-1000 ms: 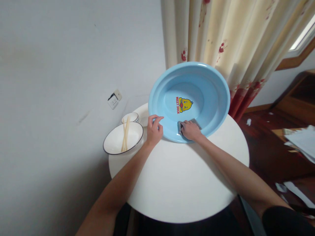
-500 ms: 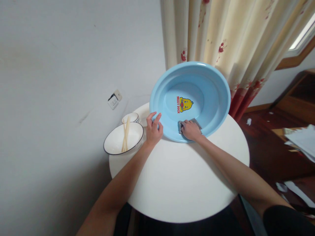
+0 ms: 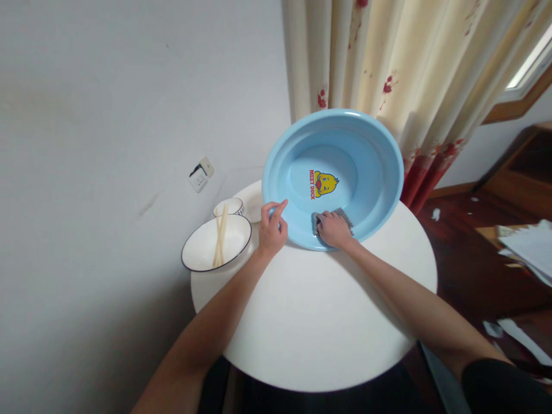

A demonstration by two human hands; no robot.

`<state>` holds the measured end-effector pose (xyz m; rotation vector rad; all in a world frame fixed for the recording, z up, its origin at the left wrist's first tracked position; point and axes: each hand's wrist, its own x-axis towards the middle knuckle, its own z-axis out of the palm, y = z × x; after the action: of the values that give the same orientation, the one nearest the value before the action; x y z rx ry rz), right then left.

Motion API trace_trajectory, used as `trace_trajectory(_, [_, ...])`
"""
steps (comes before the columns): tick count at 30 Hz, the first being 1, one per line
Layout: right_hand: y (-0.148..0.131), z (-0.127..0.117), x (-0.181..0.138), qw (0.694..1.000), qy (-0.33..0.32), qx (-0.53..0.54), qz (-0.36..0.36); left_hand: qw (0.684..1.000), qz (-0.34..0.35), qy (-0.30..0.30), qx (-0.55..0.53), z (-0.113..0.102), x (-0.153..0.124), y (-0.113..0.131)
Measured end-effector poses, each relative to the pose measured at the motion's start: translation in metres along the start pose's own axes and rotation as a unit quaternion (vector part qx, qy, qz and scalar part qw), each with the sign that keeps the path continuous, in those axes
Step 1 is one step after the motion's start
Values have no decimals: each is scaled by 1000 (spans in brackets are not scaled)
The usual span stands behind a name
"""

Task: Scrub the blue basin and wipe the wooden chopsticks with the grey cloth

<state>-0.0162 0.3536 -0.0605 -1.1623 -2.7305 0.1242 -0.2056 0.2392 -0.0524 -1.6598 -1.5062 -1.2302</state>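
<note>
Sleeve: dark fabric on my right arm, lower right corner of the frame.
Table: round, white, smooth-topped, lower centre, beneath both my forearms.
Left hand: my left hand, centre of the frame, at the basin's lower left rim; fingers spread and partly bent. I cannot tell whether they grip the rim.
Right hand: my right hand, just right of centre, closed on the cloth.
Cloth: small grey cloth, bunched under my right fingers, against the basin's inner lower wall.
Large bowl: white, round, dark-rimmed, left of my left hand, at the table's left edge.
Chopsticks: pale, slender sticks, crossed in the large bowl, upper ends past its far rim.
Basin: wide, light-blue, glossy, centre to right of centre, tilted with its mouth towards me; yellow duck print and red lettering inside.
Small bowl: white with dark markings, just beyond the large bowl.
Socket: white wall socket, left of centre.
Curtain: cream, red-patterned fabric, upper right, behind the basin.
</note>
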Motion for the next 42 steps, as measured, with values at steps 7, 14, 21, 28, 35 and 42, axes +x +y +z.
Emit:
trace_trajectory(7, [-11,5,1,991,26,99,-92,1000,3,16,-19,4,-3,-2])
trace_trajectory(14, [-15,7,1,982,40,138,-121,999,6,30,-22,5,-2,-1])
trace_trajectory(21, [-15,4,1,992,20,91,-84,999,9,35,-40,4,0,-2])
trace_trajectory(28, [5,-6,4,999,-33,4,-25,999,-10,18,-39,2,4,-11])
trace_trajectory(35, [10,-9,1,999,-28,-34,-14,999,2,28,-47,1,5,-8])
trace_trajectory(42, [8,-6,-1,999,-11,-37,-14,999,12,34,-30,3,3,-8])
